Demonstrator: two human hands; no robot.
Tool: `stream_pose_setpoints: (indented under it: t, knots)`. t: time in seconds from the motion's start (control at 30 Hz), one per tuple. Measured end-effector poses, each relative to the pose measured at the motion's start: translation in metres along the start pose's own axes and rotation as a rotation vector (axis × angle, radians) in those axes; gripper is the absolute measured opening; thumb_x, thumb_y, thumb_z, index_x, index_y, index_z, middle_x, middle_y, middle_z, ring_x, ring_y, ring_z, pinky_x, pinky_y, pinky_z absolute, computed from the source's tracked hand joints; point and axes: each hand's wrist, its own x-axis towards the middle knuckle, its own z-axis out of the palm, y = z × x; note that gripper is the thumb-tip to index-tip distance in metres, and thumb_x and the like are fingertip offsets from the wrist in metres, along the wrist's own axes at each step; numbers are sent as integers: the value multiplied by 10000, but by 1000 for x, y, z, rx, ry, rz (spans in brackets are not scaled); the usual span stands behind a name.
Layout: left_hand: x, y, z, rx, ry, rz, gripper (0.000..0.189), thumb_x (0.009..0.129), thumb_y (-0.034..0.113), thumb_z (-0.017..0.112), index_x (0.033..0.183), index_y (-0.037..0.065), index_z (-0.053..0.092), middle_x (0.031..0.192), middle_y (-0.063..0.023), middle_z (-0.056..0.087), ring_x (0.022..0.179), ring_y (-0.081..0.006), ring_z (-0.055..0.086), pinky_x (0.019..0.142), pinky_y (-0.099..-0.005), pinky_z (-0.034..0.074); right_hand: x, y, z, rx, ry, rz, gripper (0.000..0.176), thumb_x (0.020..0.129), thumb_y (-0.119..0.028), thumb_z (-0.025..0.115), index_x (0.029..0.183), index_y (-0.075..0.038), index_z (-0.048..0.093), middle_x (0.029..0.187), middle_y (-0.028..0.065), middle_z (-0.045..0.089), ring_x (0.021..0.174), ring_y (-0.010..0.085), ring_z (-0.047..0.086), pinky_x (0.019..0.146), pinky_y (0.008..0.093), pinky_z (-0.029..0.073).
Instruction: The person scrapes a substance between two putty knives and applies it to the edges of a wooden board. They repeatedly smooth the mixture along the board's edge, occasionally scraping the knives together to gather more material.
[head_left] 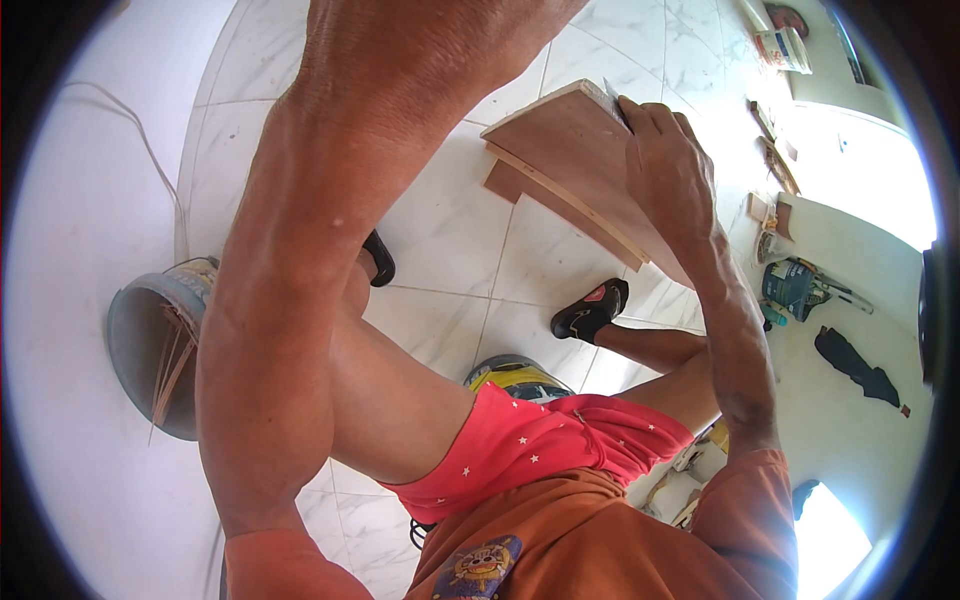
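Note:
My right hand (672,165) is closed at the upper end of a brown wooden panel (580,150), its fingers curled over the edge. A thin grey flat blade (612,92), like a scraper, sticks out beside the fingertips; its handle is hidden. The panel's end edge is whitish and rough. Along the panel's near side runs a lighter wooden strip (570,203), with another brown board face below it. My left forearm (370,120) crosses the upper left in front of the camera, and the left hand lies beyond the top of the view.
A grey bucket (150,330) with thin wood strips lies tipped at left. Another bucket (510,375) with yellow on it is beneath me. White marble-look tiles (440,250) cover the floor. Wood offcuts (780,165), a white tub (783,50) and a dark blue container (787,285) line the right side.

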Motion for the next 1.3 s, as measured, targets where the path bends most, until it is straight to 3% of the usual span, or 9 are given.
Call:
stream_pose_setpoints:
  t: [0.27, 0.47, 0.6, 0.77, 0.97, 1.17, 1.3]
  knots:
    - [-1, -4, 11, 216, 45, 45, 325, 1063, 168, 494, 1193, -104, 614, 923, -277, 719, 812, -336, 759, 692, -380, 640, -5, -14, 16, -73, 12, -90, 429, 807, -6, 662, 1233, -49, 628, 1072, 90, 638, 994, 276, 629, 858, 414, 549]
    - [4, 2, 4, 94, -33, -40, 321, 1057, 158, 503, 1191, -111, 613, 904, -275, 717, 806, -345, 757, 688, -381, 635, -1, -5, 8, -43, 46, -109, 454, 796, -16, 677, 1245, -39, 611, 1087, 105, 623, 1021, 281, 613, 866, 414, 530]
    - [-2, 5, -4, 52, -33, 113, 309, 1055, 153, 505, 1174, -109, 617, 882, -276, 713, 787, -340, 755, 677, -385, 631, -1, -13, 21, -93, 41, -131, 447, 801, -23, 677, 1243, -30, 609, 1089, 111, 625, 1014, 283, 610, 859, 406, 523]
    - [10, 17, -11, 30, -146, -63, 297, 1053, 150, 508, 1156, -104, 622, 867, -278, 710, 771, -333, 753, 673, -385, 627, -3, -14, 10, -93, 47, -169, 441, 806, -25, 674, 1241, -22, 602, 1073, 108, 619, 993, 271, 609, 850, 402, 518]
    - [-1, 0, 17, 226, 45, 73, 296, 1055, 156, 512, 1155, -100, 625, 872, -274, 715, 766, -330, 755, 665, -378, 629, 1, -11, 16, -93, 39, -159, 398, 812, -20, 666, 1206, -31, 614, 1059, 106, 624, 986, 275, 611, 852, 407, 508]
    - [3, 4, 5, 28, -44, 33, 290, 1054, 151, 514, 1165, -96, 621, 868, -271, 717, 751, -324, 755, 654, -367, 628, -2, -11, 1, -73, 44, -181, 374, 817, -10, 660, 1188, -29, 619, 1034, 108, 629, 983, 275, 615, 859, 412, 507]
    - [4, 8, 9, 86, -66, -32, 286, 1054, 148, 514, 1157, -98, 616, 834, -262, 713, 728, -317, 752, 610, -353, 617, 8, 0, 10, -105, 41, -144, 379, 823, -11, 666, 1199, -32, 617, 1042, 108, 630, 995, 276, 618, 864, 415, 511]
